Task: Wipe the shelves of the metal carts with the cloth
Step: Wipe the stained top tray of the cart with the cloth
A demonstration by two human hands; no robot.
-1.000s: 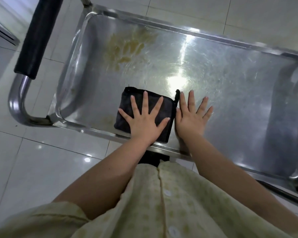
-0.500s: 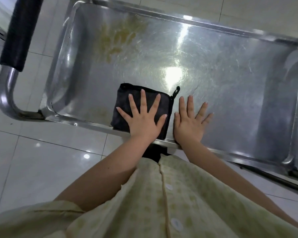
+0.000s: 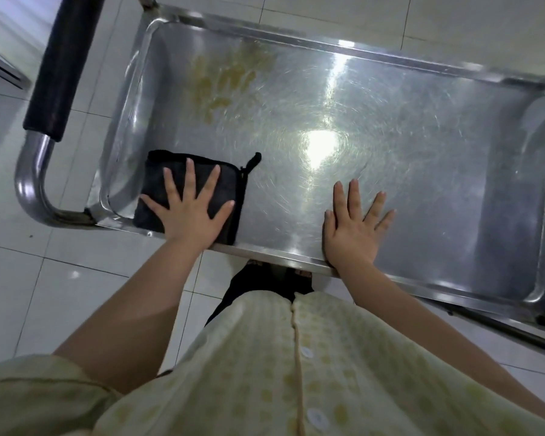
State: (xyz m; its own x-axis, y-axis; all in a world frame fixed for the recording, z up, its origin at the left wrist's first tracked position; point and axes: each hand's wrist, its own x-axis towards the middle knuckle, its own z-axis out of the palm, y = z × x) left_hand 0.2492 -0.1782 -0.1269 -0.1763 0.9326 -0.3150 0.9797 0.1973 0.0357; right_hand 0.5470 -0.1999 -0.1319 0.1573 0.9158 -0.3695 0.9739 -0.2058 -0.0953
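Left hand (image 3: 192, 212), fingers spread flat, presses the black cloth (image 3: 224, 187) on the cart shelf (image 3: 422, 146). Right hand (image 3: 353, 228) rests flat on bare metal right of the cloth, gripping nothing.

Folded black cloth (image 3: 199, 180) flat in near-left corner of scratched steel cart shelf (image 3: 390, 146), yellowish stain far-left

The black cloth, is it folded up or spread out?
Folded. The cloth is a small thick square with layered edges under the left hand.
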